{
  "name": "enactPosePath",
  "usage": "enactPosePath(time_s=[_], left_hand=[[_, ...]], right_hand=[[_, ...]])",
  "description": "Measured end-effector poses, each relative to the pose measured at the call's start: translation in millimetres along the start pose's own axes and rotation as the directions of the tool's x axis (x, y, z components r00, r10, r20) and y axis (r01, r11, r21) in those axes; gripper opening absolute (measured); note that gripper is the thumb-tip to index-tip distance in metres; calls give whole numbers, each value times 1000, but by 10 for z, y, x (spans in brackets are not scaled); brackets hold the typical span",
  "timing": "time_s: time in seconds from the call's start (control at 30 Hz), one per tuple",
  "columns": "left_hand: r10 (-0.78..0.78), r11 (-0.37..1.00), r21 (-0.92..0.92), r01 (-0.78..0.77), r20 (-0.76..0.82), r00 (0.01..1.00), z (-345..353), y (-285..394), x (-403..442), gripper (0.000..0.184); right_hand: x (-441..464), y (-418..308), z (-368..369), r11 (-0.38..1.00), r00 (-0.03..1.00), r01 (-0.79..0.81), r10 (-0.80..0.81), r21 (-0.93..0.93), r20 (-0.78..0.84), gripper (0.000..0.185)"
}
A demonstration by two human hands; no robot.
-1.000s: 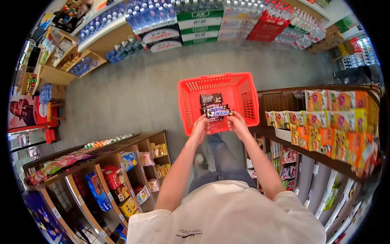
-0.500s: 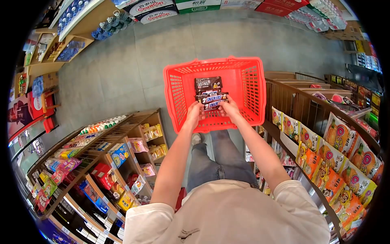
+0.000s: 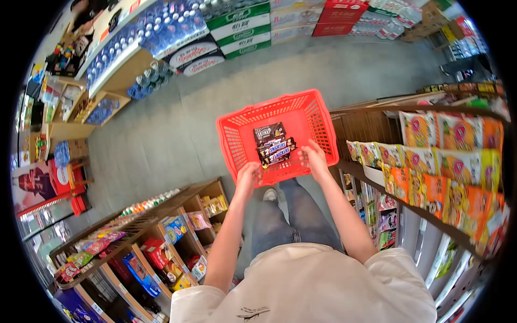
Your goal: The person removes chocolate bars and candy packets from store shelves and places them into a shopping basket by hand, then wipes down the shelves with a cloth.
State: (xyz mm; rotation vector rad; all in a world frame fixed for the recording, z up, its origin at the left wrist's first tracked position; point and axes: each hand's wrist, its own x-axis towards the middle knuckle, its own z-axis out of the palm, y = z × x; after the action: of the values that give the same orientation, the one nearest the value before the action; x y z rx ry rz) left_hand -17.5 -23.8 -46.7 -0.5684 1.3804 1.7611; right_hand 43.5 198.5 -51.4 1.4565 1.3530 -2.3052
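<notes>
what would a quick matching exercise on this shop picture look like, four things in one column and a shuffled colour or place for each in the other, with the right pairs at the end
Column one
1. shopping basket
2. Snickers packs
3. shirt
4. orange packets

Column two
A. on the rack at the picture's right side
B. dark, with blue and white lettering
C. red all over, with slots
D. plain pale cloth, with a small dark print

Right pairs: 1-C, 2-B, 3-D, 4-A

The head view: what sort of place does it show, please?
Probably a grocery or convenience shop: a red basket with Snickers bars in it, snack bags on display, and rows of bottles.
</notes>
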Motion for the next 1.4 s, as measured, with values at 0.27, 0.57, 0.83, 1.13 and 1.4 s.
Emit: enactPosePath(time_s=[0.27,0.57,0.83,1.13,1.4], left_hand=[[10,999,-33,-2,226,974,-116,-5,-641,5],[-215,974,206,97,691,690,197,-499,-1170,11],[-494,827,562,-29,749,441,766,-1149,-1618,20],[-732,476,812,-338,579,360,1410,-1980,-2181,25],[-629,431,633,-643,722,288,2548,-2882,-3029,38]], right_hand=[[-1096,488,-290,965,985,141,-115,220,-125,17],[-2280,1374,-644,872,933,244,-92,425,-348,28],[-3051,1980,-1381,709,792,484,-104,513,-602,22],[-3916,2556,-2058,557,664,600,53,574,-746,25],[-4642,2615,-3255,523,372,803,-67,284,-926,47]])
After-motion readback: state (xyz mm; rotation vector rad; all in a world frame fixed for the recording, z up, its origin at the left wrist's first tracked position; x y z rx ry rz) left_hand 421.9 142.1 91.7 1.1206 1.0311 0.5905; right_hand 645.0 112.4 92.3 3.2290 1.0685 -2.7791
